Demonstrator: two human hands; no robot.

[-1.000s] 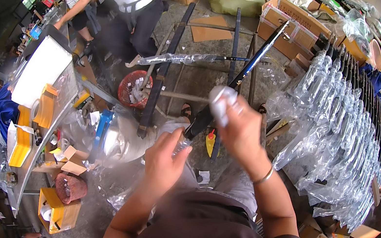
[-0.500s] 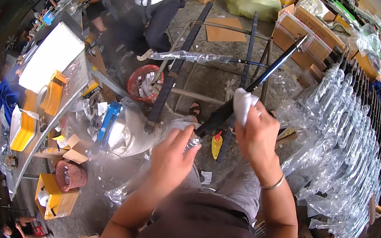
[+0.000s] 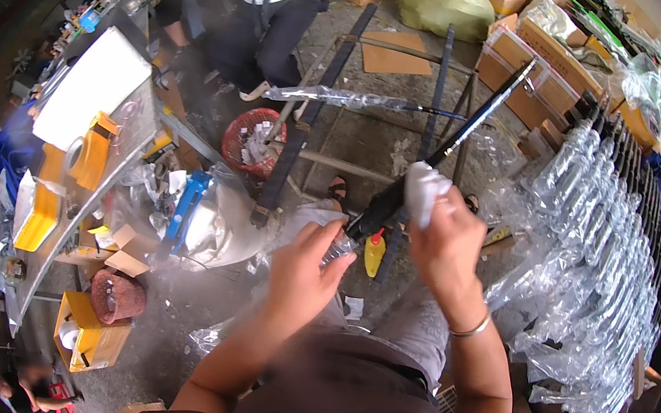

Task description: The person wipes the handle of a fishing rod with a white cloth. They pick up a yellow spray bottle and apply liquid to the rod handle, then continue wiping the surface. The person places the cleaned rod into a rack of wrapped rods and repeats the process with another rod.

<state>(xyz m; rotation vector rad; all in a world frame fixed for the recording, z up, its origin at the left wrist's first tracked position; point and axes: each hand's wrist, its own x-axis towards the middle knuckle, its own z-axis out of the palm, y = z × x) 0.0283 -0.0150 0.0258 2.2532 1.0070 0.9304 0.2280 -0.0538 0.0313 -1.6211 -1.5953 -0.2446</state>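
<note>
Head view: right hand [image 3: 449, 241] closed around white cloth [image 3: 423, 190], pressed on long black rod [image 3: 441, 155] at centre. Left hand [image 3: 304, 267] curled, fingers pinching near end of rod in clear plastic sleeve [image 3: 339, 248]. Rod end hidden under fingers.

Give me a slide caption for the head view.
Left hand holds a black rod while right hand rubs it with a white cloth.

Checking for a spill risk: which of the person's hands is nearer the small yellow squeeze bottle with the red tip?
Left. The left hand sits just beside the small yellow squeeze bottle, to its left. The right hand, gripping a white cloth, is slightly farther off, up and right.
</note>
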